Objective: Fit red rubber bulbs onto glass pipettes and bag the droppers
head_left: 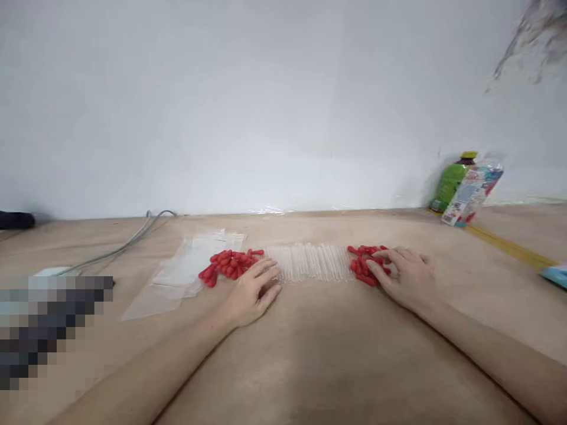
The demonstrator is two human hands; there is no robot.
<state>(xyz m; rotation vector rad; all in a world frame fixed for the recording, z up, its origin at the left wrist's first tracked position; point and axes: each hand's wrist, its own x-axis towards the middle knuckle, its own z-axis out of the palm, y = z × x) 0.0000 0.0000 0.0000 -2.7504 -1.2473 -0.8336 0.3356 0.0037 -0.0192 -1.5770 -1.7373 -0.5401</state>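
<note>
A row of thin clear tubes (312,262) lies side by side on the table. At its left end is a pile of red rubber bulbs (228,264), and a second group of red rubber bulbs (364,277) lies at its right end. My left hand (254,295) rests beside the left pile, its fingers stretched over the nearest tubes and its thumb apart. Over the right group, my right hand (410,277) has thumb and forefinger bent around a red bulb, partly hidden by the fingers.
Clear flat plastic bags (190,265) lie behind and left of the left pile. Grey cables (133,237) run toward the wall. At the back right stand a green bottle (449,183) and a printed pouch (472,192), close to a yellow strip (509,245). A blue item (556,275) sits at the right edge.
</note>
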